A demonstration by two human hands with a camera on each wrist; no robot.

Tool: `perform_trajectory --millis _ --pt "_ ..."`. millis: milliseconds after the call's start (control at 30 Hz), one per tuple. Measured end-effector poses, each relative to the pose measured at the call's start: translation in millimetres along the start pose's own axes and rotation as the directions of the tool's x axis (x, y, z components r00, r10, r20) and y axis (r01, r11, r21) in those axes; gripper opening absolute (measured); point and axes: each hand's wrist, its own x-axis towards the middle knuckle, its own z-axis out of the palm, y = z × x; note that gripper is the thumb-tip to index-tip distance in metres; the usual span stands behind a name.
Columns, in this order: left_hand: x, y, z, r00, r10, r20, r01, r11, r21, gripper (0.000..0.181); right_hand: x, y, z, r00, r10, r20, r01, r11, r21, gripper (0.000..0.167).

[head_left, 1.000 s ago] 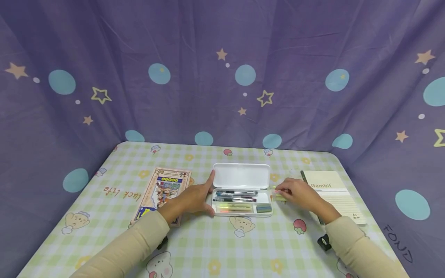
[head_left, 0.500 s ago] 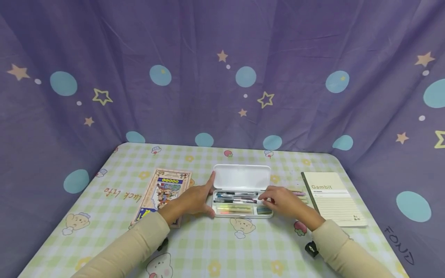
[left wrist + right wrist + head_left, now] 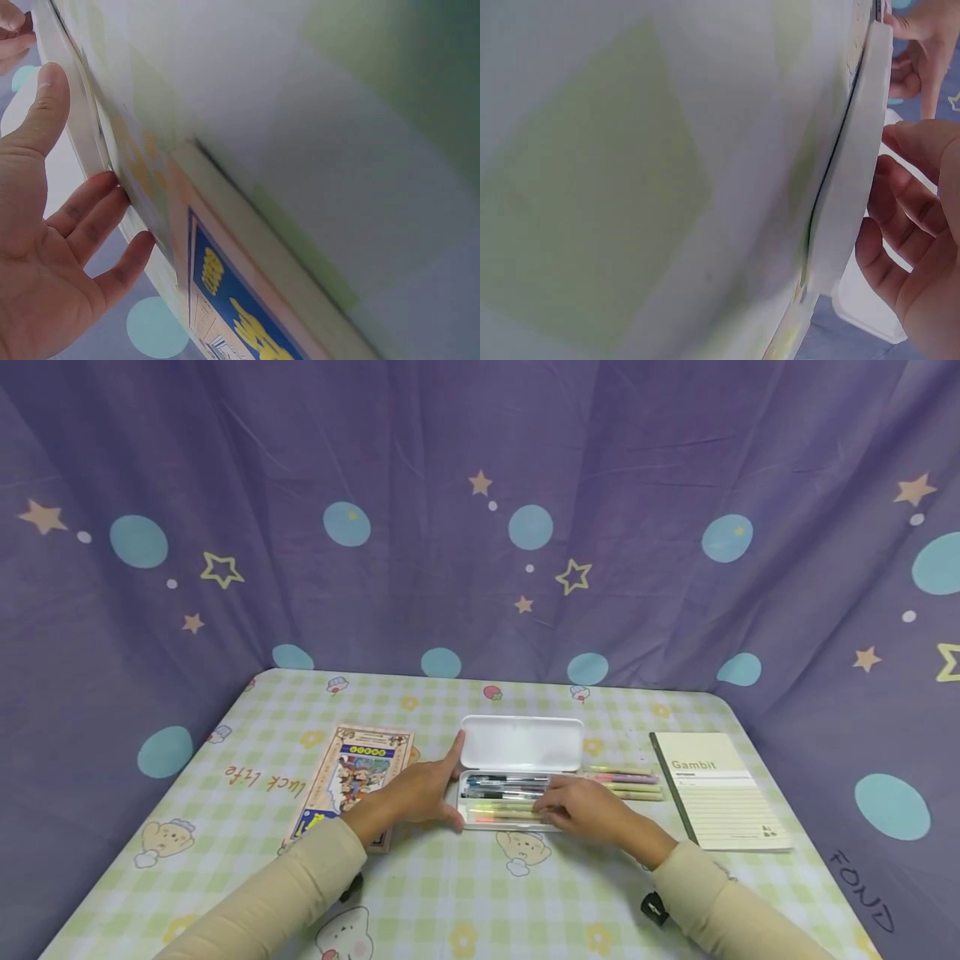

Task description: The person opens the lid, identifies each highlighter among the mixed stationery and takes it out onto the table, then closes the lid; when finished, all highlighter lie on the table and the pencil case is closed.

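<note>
A white pencil case (image 3: 521, 743) lies with its lid back. Dark pens (image 3: 495, 794) fill its rear compartment, yellow and pink-tipped pens (image 3: 501, 815) the front one. My left hand (image 3: 423, 789) touches the case's left side; in the left wrist view that hand (image 3: 52, 255) has its thumb raised and fingertips against the case (image 3: 86, 154). Over the right part of the compartments is my right hand (image 3: 588, 810), fingers bent down, covering that corner. From the right wrist, the hand's (image 3: 922, 225) fingertips are behind the case wall (image 3: 847, 180); whether they hold anything is hidden.
Several pastel pens (image 3: 633, 787) lie right of the case, with a cream notebook (image 3: 723, 793) farther right. An illustrated booklet (image 3: 367, 768) lies at the left, partly under my left forearm. A purple curtain (image 3: 480, 568) hangs behind the checked tabletop (image 3: 420, 893).
My right hand has moved left from the pastel pens onto the case, uncovering those pens. It now hides the blue-grey block in the front compartment. My left hand has stayed put.
</note>
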Motion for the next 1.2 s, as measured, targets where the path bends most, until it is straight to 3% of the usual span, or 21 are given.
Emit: perform_trajectory --millis 400,900,1200 --pt "0.8 0.8 0.2 1.000 -0.015 0.004 0.015 1.000 0.005 0.150 1.6 -10 3 0.998 0.019 0.065 -0.013 0.995 -0.094 0.031" --pt "-0.2 1.9 -0.8 0.999 -0.037 0.016 0.036 0.999 0.006 0.149 -0.1 -13 4 0.998 0.042 0.046 -0.041 0.999 -0.024 0.024" --pt "-0.1 3.0 -1.1 0.999 -0.036 0.015 0.035 0.999 0.007 0.149 1.3 -18 2 0.994 -0.019 0.108 0.032 0.993 -0.118 0.042"
